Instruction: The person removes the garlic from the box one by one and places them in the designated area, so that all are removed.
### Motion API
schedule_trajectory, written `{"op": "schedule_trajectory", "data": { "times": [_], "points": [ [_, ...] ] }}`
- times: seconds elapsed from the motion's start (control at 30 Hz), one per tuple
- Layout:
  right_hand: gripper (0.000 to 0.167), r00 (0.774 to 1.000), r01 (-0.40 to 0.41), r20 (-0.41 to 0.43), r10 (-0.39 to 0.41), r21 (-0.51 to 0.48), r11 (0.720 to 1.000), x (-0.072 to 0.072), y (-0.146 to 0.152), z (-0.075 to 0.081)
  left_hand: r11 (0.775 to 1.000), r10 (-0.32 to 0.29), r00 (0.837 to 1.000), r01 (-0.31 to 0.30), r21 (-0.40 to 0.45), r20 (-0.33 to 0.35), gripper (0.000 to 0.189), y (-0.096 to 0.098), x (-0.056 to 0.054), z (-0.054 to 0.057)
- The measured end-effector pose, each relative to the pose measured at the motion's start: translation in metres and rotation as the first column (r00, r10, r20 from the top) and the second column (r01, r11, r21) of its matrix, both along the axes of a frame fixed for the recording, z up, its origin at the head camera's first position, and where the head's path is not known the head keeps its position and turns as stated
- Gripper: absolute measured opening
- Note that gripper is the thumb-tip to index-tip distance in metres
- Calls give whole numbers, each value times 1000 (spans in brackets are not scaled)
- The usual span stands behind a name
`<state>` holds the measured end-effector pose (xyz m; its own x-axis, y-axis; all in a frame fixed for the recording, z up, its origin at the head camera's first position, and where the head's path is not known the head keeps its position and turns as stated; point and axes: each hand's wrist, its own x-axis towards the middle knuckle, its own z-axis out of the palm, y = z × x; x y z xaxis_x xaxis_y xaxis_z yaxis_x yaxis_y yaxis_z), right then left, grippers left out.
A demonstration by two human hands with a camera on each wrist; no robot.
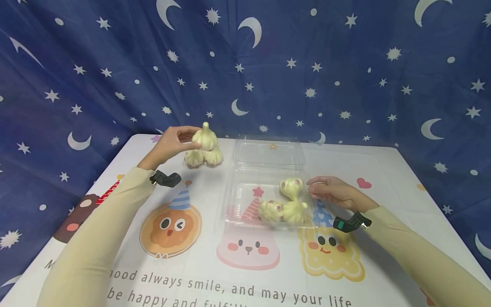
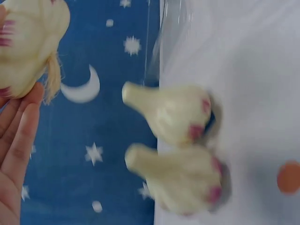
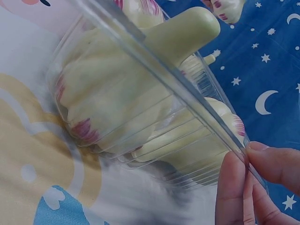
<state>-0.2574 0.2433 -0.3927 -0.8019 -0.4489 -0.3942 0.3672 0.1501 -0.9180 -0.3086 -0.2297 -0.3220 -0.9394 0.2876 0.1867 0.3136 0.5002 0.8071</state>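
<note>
My left hand point(image 1: 177, 143) holds a garlic bulb point(image 1: 205, 138) between thumb and fingers, raised over two more garlic bulbs point(image 1: 213, 157) at the back left of the table. In the left wrist view the held bulb point(image 2: 30, 47) shows its roots, and the two others point(image 2: 173, 180) stand apart from the hand. A clear plastic box point(image 1: 245, 179) lies with its lid folded back, several garlic bulbs point(image 1: 294, 212) grouped at its right side. My right hand point(image 1: 333, 192) pinches the box's right rim between thumb and fingers, as the right wrist view shows at the rim point(image 3: 225, 129).
The transparent lid point(image 1: 268, 152) lies behind the box, near the table's back edge. A white printed cloth point(image 1: 184, 273) covers the table. A blue star-and-moon curtain point(image 1: 284, 76) hangs directly behind it.
</note>
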Motion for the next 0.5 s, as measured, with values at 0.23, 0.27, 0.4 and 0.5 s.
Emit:
{"op": "schedule_trajectory", "data": {
  "times": [0.23, 0.27, 0.4, 0.5],
  "points": [
    [28, 1000, -1, 6, 1, -9, 1000, 1, 1, 1, 986, 121, 993, -122, 115, 11, 53, -33, -2, -15],
    [28, 1000, 2, 8, -2, -9, 1000, 1, 1, 1, 981, 143, 990, -143, 131, 14, 53, -37, -2, -17],
    [31, 1000, -9, 0, 9, -10, 1000, 1, 0, 2, 963, 230, 973, -231, 139, 27, 54, -53, -3, -29],
    [33, 1000, -12, -8, 12, -2, 1000, 0, -1, 1, 951, 278, 960, -281, 132, 41, 57, -64, -3, -40]
  ]
}}
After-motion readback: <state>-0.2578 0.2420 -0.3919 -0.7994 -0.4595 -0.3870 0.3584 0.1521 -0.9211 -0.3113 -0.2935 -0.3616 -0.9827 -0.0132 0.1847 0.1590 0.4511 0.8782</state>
